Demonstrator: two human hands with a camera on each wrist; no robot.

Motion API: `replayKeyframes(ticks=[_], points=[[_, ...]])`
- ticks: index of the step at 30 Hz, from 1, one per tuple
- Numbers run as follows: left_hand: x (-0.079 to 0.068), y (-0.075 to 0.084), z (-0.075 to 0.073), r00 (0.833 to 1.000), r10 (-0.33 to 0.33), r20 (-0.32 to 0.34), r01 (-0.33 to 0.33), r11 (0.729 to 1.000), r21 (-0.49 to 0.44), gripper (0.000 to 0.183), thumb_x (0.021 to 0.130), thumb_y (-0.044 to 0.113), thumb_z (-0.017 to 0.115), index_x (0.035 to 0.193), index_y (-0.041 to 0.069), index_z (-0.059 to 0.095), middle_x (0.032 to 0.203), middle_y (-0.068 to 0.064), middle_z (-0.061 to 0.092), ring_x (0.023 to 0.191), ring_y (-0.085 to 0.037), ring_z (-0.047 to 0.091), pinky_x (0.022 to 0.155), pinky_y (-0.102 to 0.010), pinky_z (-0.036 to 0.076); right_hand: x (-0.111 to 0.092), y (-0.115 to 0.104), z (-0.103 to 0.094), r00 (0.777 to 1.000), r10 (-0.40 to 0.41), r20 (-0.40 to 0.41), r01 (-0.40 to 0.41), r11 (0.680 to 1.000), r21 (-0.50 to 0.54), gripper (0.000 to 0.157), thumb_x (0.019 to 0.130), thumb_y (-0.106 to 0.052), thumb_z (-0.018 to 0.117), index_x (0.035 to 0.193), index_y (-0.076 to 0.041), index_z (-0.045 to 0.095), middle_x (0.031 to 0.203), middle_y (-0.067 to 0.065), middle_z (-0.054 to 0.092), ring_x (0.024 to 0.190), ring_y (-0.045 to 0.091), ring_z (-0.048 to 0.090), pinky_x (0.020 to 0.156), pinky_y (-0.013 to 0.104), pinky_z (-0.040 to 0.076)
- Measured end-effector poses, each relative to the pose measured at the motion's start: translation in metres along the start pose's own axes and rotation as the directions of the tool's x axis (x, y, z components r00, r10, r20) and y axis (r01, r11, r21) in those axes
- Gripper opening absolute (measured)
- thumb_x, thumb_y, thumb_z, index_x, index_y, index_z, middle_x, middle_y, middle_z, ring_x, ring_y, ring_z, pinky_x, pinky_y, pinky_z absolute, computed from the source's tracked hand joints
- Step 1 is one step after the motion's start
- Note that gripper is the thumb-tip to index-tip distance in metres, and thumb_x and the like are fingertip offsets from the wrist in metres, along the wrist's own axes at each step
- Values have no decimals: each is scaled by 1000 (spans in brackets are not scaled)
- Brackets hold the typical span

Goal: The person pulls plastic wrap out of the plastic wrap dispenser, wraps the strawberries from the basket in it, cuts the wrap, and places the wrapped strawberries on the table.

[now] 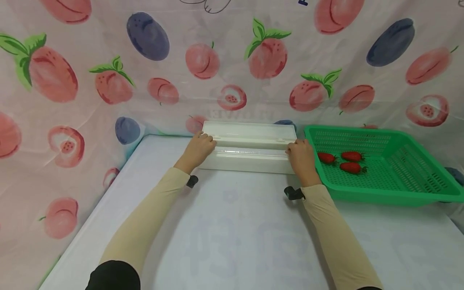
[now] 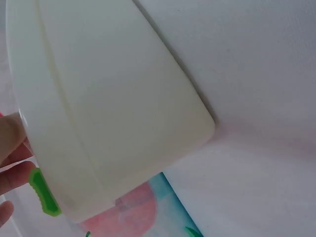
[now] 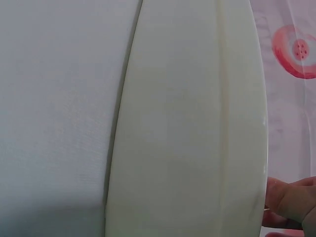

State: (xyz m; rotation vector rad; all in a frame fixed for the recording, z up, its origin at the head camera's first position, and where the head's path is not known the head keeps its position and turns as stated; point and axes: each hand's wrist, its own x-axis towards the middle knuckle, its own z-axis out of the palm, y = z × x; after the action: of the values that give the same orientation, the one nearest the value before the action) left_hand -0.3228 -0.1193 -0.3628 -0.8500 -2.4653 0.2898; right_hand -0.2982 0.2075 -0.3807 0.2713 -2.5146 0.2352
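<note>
A long white cling film dispenser (image 1: 248, 165) lies across the back of the table, its lid (image 1: 250, 129) raised at the rear. Clear cling film (image 1: 250, 151) shines along the top of its body. My left hand (image 1: 198, 149) is at the dispenser's left end, with curled fingers pinching at the film's edge. At the opposite end my right hand (image 1: 301, 159) pinches in the same way. In both wrist views the dispenser's wall covers most of the picture, hiding the pinched edge. A small green piece (image 2: 44, 193) shows beside my left fingers.
Right of the dispenser, close to my right hand, stands a green plastic basket (image 1: 384, 195). Inside it lie several strawberries (image 1: 351, 167). A fruit-printed curtain (image 1: 232, 60) hangs behind the white table (image 1: 232, 233) and down its left side.
</note>
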Motion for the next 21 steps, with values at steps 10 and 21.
replayKeyframes(ticks=[10, 21], points=[[-6, -3, 6, 998, 41, -45, -40, 999, 27, 13, 80, -4, 64, 91, 3, 63, 89, -10, 69, 87, -25, 65, 94, -40, 47, -1, -1, -3, 999, -2, -52, 1, 1000, -19, 13, 80, -6, 71, 86, 6, 71, 81, 25, 65, 76, 40, 56, 71, 48, 48], [-5, -8, 7, 998, -36, -59, 38, 999, 34, 6, 84, 1, 62, 88, 2, 66, 86, -12, 67, 85, -28, 64, 85, -40, 49, 1, -1, -3, 998, 19, -62, -21, 999, -30, 13, 80, -6, 71, 86, 6, 71, 81, 25, 66, 76, 40, 56, 69, 49, 48]])
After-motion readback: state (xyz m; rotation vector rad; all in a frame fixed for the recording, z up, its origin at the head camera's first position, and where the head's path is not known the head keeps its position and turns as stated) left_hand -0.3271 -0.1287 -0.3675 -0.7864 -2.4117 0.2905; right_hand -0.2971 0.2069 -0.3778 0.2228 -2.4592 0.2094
